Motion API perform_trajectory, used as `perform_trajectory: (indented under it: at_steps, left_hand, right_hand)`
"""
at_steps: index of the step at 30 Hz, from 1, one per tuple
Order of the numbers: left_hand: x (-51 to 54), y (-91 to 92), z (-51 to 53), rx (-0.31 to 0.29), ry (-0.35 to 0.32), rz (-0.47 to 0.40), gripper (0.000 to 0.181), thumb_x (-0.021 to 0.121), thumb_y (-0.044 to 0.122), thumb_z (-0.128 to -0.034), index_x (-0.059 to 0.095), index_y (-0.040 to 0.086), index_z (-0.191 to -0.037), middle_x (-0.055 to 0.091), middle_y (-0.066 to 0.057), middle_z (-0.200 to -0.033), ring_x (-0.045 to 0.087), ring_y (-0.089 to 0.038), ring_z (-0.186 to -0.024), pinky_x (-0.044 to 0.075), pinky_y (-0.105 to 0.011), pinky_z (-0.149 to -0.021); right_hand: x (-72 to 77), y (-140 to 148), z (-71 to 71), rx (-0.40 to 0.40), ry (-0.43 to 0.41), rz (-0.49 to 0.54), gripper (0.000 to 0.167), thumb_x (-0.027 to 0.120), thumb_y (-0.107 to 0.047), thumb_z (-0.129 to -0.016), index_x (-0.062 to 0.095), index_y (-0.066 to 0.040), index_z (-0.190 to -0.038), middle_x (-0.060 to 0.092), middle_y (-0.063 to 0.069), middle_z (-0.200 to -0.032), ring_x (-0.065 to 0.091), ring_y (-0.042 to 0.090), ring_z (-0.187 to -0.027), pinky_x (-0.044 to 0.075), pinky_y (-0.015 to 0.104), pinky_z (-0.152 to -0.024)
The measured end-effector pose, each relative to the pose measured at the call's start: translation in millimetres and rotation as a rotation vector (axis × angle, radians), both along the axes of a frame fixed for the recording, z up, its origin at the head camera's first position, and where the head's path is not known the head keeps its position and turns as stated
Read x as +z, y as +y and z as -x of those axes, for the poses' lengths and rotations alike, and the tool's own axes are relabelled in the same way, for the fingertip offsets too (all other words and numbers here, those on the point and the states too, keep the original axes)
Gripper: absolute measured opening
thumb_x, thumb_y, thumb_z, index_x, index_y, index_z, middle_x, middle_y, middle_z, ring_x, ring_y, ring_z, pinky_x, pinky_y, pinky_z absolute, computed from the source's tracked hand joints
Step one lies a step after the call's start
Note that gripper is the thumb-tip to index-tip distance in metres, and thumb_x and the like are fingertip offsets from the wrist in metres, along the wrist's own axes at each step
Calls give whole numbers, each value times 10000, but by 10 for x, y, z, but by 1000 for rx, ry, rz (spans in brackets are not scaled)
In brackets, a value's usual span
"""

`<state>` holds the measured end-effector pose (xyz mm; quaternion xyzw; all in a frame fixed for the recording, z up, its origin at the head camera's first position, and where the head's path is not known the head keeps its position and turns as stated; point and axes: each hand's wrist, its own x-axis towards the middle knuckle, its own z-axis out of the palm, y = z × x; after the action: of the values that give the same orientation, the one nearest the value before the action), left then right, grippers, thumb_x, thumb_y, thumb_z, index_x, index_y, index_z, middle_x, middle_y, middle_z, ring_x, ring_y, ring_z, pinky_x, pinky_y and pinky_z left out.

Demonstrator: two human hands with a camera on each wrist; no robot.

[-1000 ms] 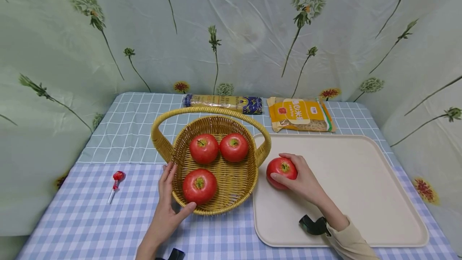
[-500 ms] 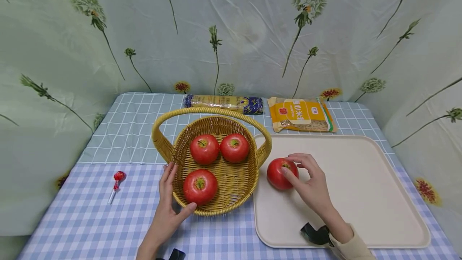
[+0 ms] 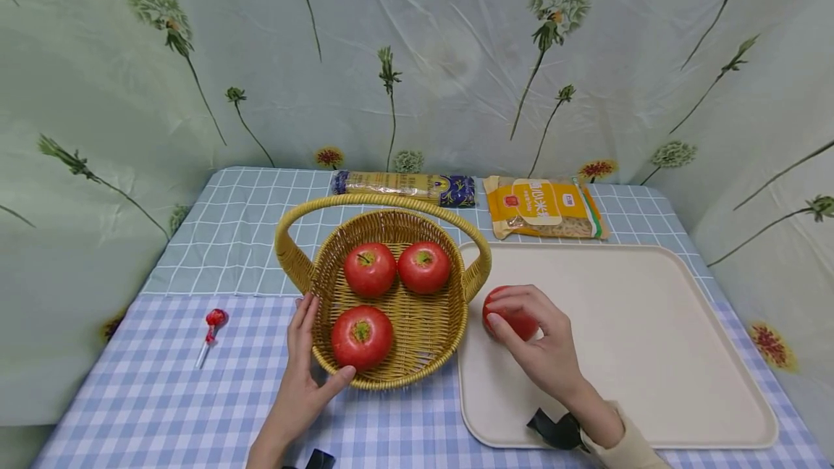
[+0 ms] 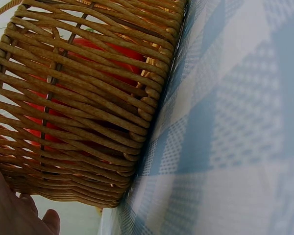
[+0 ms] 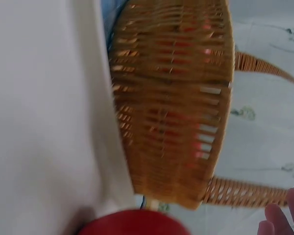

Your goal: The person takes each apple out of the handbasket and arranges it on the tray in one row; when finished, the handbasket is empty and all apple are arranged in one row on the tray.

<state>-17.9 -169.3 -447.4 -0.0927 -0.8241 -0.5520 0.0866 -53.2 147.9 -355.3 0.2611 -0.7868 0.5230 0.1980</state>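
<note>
A yellow wicker basket (image 3: 420,328) with an arched handle holds three red apples, one of them a front apple (image 3: 362,337). My left hand (image 3: 301,368) rests against the basket's left side, fingers fairly straight, thumb at the front rim. In the left wrist view its fingertips show below the woven wall (image 4: 83,107). Another red apple (image 3: 494,301) sits at the left of the beige tray (image 3: 625,339), partly hidden by my right hand (image 3: 544,342). That hand hovers over it with loosely bent fingers. In the right wrist view the fingertips (image 5: 279,218) appear apart from this apple (image 5: 137,225).
At the back lie a long packet in gold and blue (image 3: 404,187) and an orange-yellow food packet (image 3: 544,207). A red lollipop (image 3: 211,328) lies on the checked cloth (image 3: 130,382) at left. The tray's edge runs close beside the basket.
My right hand has let go of the apple on the tray, drawn back to the right, then come back over it. The left hand and basket have stayed put.
</note>
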Motion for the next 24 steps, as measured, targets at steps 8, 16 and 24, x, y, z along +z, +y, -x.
perform_trajectory:
  at_steps: [8,16,24]
  left_hand:
    - [-20,-3,3,-11,13,-12,1010,756,100,-767,108,185,-1537,-7,25,-1561,-138,-208,-1414,113,-723,-980]
    - [-17,-1,-4,-16,16,-19,976,735,82,-793,108,168,-1537,-12,23,-1563,-144,-210,-1412,95,-721,-984]
    - [-11,2,2,-11,9,-11,969,738,91,-785,129,158,-1534,1,45,-1560,-130,-199,-1414,127,-716,-984]
  right_hand:
    - [-99,-161,74,113,86,54,238,688,142,-718,690,-17,-894,649,113,-919,584,225,-911,435,241,-866]
    - [-295,-335,147,229,44,69,259,711,97,-747,692,-66,-948,643,65,-997,582,219,-959,452,281,-852]
    - [-220,-546,207,324,-35,-23,249,720,2,-804,674,-102,-1025,634,57,-1052,568,194,-1008,503,346,-782]
